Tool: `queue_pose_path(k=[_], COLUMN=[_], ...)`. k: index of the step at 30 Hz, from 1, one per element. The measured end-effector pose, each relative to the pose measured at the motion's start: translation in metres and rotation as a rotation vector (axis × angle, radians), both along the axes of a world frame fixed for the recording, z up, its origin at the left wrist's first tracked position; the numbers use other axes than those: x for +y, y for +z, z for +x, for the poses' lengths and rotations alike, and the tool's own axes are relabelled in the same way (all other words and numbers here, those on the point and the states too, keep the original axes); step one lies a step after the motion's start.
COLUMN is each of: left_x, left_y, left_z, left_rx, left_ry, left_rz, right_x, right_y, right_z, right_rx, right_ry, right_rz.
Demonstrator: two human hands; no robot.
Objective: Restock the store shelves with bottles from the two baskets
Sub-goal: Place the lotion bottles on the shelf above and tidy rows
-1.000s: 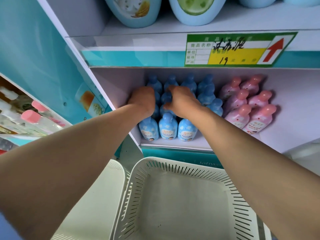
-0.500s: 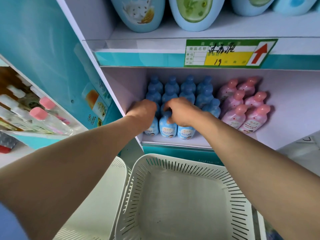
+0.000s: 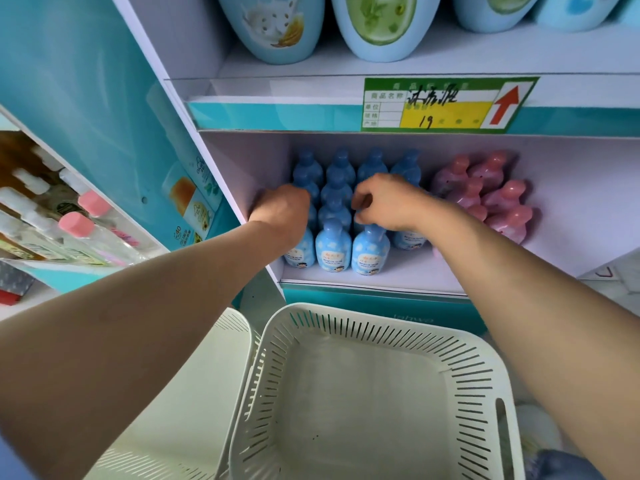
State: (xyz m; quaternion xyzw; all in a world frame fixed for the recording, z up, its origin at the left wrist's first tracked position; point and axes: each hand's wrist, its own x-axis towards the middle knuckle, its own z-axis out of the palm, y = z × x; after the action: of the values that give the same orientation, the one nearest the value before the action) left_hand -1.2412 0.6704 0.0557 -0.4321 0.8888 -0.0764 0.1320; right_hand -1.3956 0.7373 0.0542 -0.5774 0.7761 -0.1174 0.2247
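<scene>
The left hand [image 3: 282,211] is curled into a loose fist at the left end of the lower shelf [image 3: 398,277], its knuckles over the leftmost column of blue bottles [image 3: 333,244]; the fingers are hidden behind the hand, so whether they grip a bottle cannot be told. It sits close to the white side wall [image 3: 242,174] of the shelf bay, with only a narrow strip of wall showing beside it. The right hand [image 3: 384,202] hovers over the third and fourth columns of blue bottles, fingers bent down and narrowly pinched near a bottle cap; contact cannot be confirmed.

The blue bottles stand upright in four tight columns running front to back, touching one another. Just to their right, a small gap apart, stand the pink bottles [image 3: 507,220] in a staggered cluster. A bare strip of shelf floor lies in front of both groups up to the front edge, and open floor continues to the right of the pink ones.

Below the shelf's teal front lip sits a white slotted basket [image 3: 474,382], with no bottles in it. A second white basket [image 3: 194,386] lies at its left, partly tucked under the first one's rim and crossed by the left forearm. The upper shelf carries large bottles [image 3: 381,26] and a green price tag [image 3: 446,103].
</scene>
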Motion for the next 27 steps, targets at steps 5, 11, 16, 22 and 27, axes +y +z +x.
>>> queue_pose_path(k=[5, 11, 16, 22, 27], left_x=[0.039, 0.102, 0.129, 0.129, 0.118], left_y=[0.011, 0.003, 0.001, 0.003, -0.002], left_z=[0.005, -0.017, -0.06, -0.115, -0.16], left_rx=[0.194, 0.229, 0.321, 0.399, 0.448], left_ry=[0.074, -0.126, -0.136, -0.162, -0.167], left_rz=[0.082, 0.257, 0.466, 0.561, 0.446], right_x=[0.026, 0.065, 0.099, 0.135, 0.127], right_y=[0.004, 0.008, 0.013, 0.02, 0.013], right_z=[-0.027, -0.057, -0.083, -0.116, -0.133], right_rx=[0.02, 0.045, 0.166, 0.209, 0.26], right_ry=[-0.131, -0.284, -0.431, -0.477, -0.414], right_rz=[-0.058, -0.081, -0.104, -0.08, -0.038])
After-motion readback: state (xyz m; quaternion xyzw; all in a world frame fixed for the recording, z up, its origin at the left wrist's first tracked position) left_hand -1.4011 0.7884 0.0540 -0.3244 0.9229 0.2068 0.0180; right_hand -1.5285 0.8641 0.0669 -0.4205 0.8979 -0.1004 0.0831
